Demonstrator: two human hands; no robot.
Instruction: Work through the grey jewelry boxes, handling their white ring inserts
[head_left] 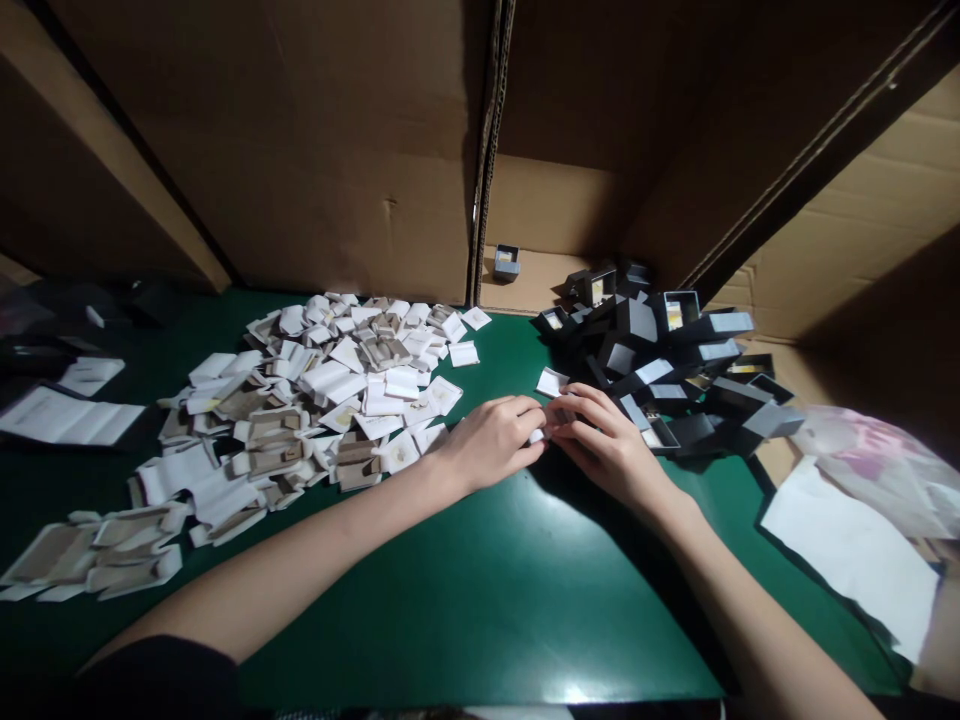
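My left hand (501, 435) and my right hand (600, 432) meet over the middle of the green table, fingers closed around a small white folded card piece (537, 436). The fingers cover most of it, so its full shape is hidden. A white flap (551, 381) shows just beyond my right fingertips; whether it joins the held piece I cannot tell. Left of my left hand spreads a heap of white folded card pieces (401, 383), some with brown-grey undersides. Close to my right hand lies a pile of small black boxes (637, 325), several open with white and yellow inside.
Tall cardboard walls (337, 150) rise behind the table (465, 600). One small box (506, 263) stands apart on cardboard at the back. At right are a white sheet (855, 560) and a clear plastic bag (885, 470). Dark items and a white folded sheet (71, 415) lie far left.
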